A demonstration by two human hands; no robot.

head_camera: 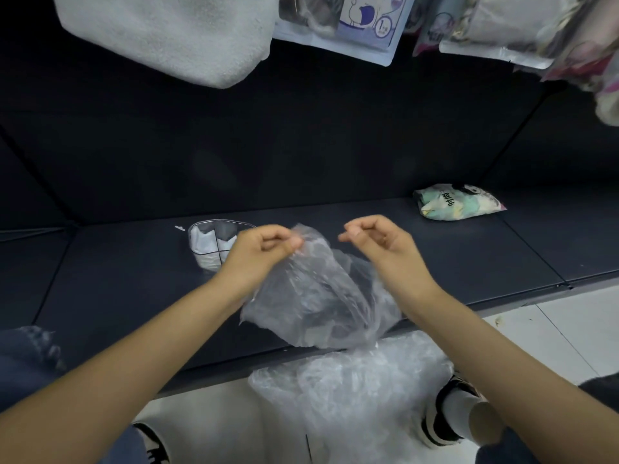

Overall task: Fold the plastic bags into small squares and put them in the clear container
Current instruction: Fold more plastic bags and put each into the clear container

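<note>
A crumpled clear plastic bag (318,296) hangs above the dark shelf (117,279), and my left hand (264,254) pinches its top edge. My right hand (378,242) is level with it, a little to the right. Its fingers are curled and its thumb and forefinger meet, with no plastic showing between them. The bag's lower part trails under my right wrist. A clear container (201,229) stands just behind my left hand, holding white folded pieces. A heap of more clear bags (351,380) lies on the white floor below the shelf edge.
A colourful packet (459,204) lies on the shelf at the right. A white towel (167,31) and packaged goods (361,21) hang overhead. My knees and a black-and-white shoe (442,416) are at the bottom, on the tiled floor.
</note>
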